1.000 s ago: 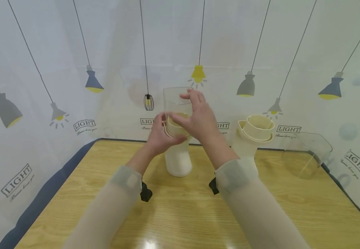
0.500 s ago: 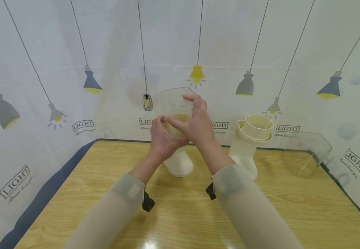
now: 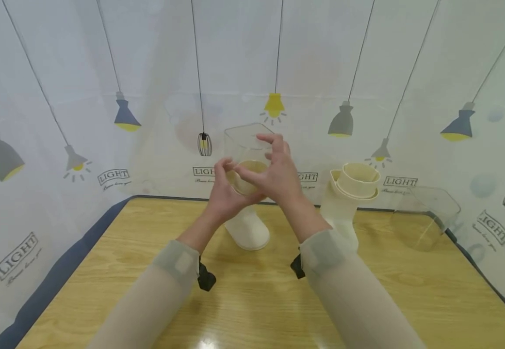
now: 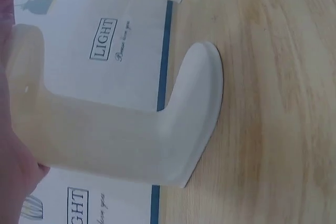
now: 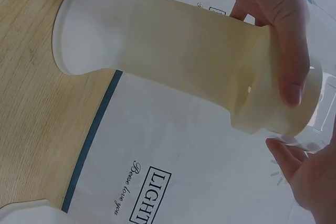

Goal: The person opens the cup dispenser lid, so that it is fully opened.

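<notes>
In the head view a cream stand [image 3: 249, 230] with a flared foot stands on the table, a ring-shaped collar at its top. My left hand [image 3: 228, 191] grips that collar, its thumb lying along the cream wall in the right wrist view. Above the collar rises a clear container [image 3: 244, 138] with an angular open rim. My right hand [image 3: 280, 177] holds the container's right side, thumb across the front near the collar and fingers raised along the wall. The left wrist view shows the stand's stem [image 4: 105, 135] and foot up close, with the collar partly hidden by my left hand.
A second cream stand [image 3: 337, 208], with a spouted top and a ring [image 3: 359, 180] set in it, stands to the right, partly behind my right sleeve. Another clear container [image 3: 424, 223] is at the far right, by the back edge. A printed curtain [image 3: 169, 121] hangs behind the wooden table [image 3: 252, 305].
The clear container has turned on the collar, so a corner of its rim now shows at the back. Both hands stay at the collar, shifting slightly; the head view has moved a little.
</notes>
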A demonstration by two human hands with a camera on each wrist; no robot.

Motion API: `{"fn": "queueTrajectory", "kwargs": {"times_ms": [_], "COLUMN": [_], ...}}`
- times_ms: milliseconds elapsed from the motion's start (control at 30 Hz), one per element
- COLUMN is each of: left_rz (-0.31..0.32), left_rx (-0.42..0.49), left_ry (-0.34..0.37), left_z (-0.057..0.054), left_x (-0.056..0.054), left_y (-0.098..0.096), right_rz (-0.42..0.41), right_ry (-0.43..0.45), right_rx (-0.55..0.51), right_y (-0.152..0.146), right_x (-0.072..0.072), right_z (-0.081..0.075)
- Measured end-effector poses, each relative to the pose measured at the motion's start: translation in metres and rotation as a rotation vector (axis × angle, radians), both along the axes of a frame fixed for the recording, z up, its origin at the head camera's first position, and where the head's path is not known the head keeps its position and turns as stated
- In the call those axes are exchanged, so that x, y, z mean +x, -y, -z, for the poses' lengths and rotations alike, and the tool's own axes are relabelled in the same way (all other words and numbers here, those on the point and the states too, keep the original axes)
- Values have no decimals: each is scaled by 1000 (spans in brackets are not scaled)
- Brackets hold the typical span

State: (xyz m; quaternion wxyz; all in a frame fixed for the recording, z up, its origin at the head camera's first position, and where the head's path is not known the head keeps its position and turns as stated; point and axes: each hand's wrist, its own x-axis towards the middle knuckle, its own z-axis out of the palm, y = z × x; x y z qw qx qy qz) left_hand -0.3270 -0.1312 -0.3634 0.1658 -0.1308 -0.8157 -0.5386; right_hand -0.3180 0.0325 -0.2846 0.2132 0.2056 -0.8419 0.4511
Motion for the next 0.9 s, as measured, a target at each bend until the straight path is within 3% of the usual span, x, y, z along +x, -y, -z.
{"fn": "queueTrajectory", "kwargs": {"times_ms": [133, 233, 467, 600, 900], "left_rz": [-37, -45, -62, -75, -76], "left_rx": [40, 57, 16, -7, -12], "left_ry": [5, 16, 53, 33, 43], "left_z": [0, -1, -1, 0, 1], "left_x": [2, 4, 6, 4, 2], "left_y": [-5, -8, -7, -6, -7], "right_rz": [-12, 27, 114, 143, 185], "right_ry": [31, 53, 44, 24, 77], "right_rx": [-33, -63, -134, -150, -205], "right_y": [3, 9, 22, 25, 29], "right_x": [2, 7, 9, 7, 7], "right_z": [-1, -1, 3, 4, -1]}}
